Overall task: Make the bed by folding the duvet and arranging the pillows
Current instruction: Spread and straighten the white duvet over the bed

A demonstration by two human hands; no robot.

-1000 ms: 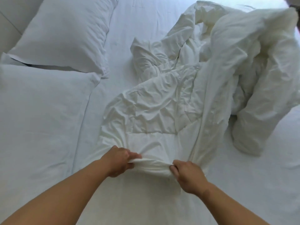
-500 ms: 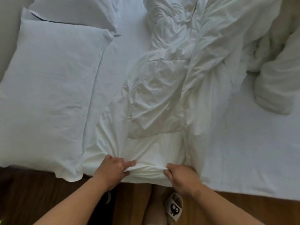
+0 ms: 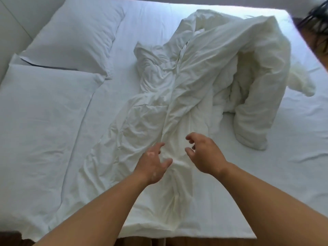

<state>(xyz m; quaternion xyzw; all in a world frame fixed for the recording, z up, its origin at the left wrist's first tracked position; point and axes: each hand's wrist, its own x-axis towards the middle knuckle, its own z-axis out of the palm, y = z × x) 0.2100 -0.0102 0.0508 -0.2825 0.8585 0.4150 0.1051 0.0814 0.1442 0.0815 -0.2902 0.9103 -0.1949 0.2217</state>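
A crumpled white duvet (image 3: 204, 82) lies in a long rumpled strip across the middle of the bed, bunched thick at the far right. Its near end reaches the bed's front edge. Both of my hands hover over the flatter near part. My left hand (image 3: 153, 163) has loosely spread fingers and holds nothing. My right hand (image 3: 204, 154) has its fingers slightly bent and apart, also holding nothing. Two white pillows lie on the left: a near pillow (image 3: 40, 112) and a far pillow (image 3: 74, 36), the far one overlapping the near one's top edge.
The white bed sheet (image 3: 292, 157) shows bare on the right and between pillows and duvet. A pale headboard (image 3: 10, 29) runs along the far left. Dark wooden floor (image 3: 177, 242) shows below the bed's front edge. Something dark sits at the upper right corner (image 3: 316, 23).
Both hands have let go of the duvet's near edge and moved forward over the duvet. The duvet's end now lies at the bed's front edge. The view has lifted toward the bed.
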